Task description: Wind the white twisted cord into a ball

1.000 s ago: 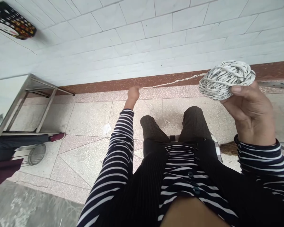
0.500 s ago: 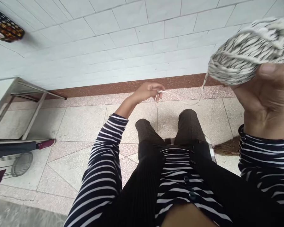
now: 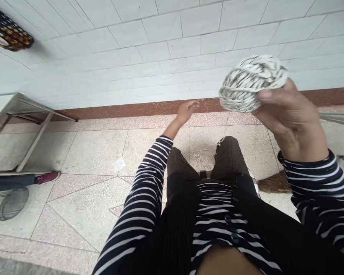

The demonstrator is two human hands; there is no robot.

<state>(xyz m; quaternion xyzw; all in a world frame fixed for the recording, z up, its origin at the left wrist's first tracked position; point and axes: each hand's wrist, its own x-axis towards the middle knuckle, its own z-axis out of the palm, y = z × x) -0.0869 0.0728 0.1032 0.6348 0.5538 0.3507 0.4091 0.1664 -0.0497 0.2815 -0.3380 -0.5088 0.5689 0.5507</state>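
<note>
A ball of white yarn flecked with dark grey [image 3: 250,84] is gripped in my right hand [image 3: 295,118], held up at the right with the thumb across its near side. A thin strand hangs from the ball toward my knee, where a bit of it [image 3: 220,141] rests. Loose yarn [image 3: 203,157] lies tangled between my knees. My left hand [image 3: 187,110] is out to the left of the ball, slightly blurred, its fingers loosely apart and no strand visible in them.
A white tiled wall [image 3: 160,49] stands in front. At the left are a metal-legged table [image 3: 37,141], another person's shoe [image 3: 48,177] and a wire basket [image 3: 14,204]. A broom [image 3: 275,182] lies by my right leg; a white scrap [image 3: 119,164] is on the floor.
The yarn ball in my right hand has moved left, lower and farther from the camera. My left hand has let go of the strand. More loose yarn shows between my knees.
</note>
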